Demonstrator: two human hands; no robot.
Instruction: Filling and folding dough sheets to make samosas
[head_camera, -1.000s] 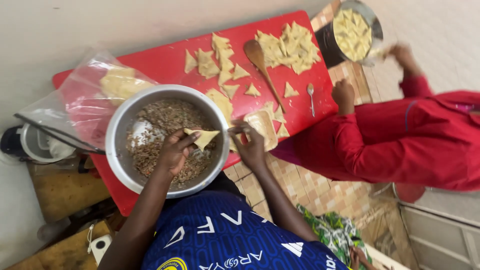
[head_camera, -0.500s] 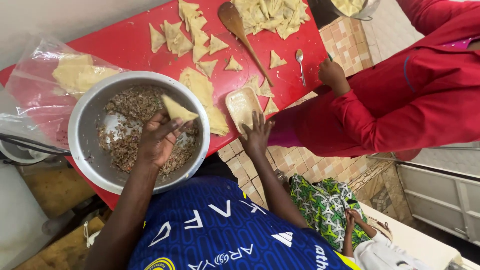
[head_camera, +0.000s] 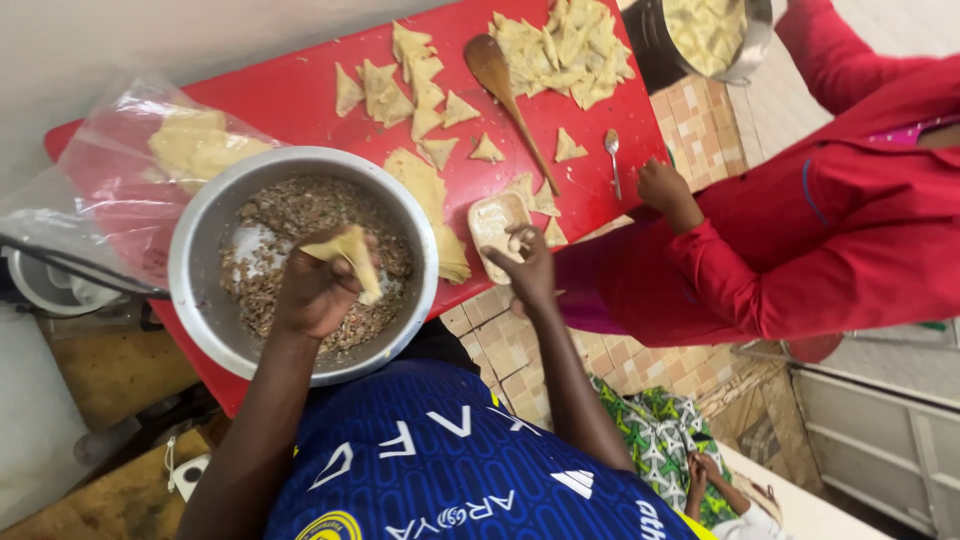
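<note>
Our left hand (head_camera: 318, 290) hangs over the bowl (head_camera: 200, 230) of filling (head_camera: 290, 215), fingers clenched round 1 dough wrapper (head_camera: 352, 252). Our right hand (head_camera: 527, 268), fingers loosely curled, touches a small tub (head_camera: 493, 220) at the red bench (head_camera: 300, 90) edge.

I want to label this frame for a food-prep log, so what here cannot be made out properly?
All in the head view:
- Left hand: its palm side, curled around the dough piece, is hidden.
- Metal bowl: the filling's ingredients are too fine to identify.
- Right hand: its fingertips cover part of the small dish.
- Pot: cut off by the top edge.
</note>
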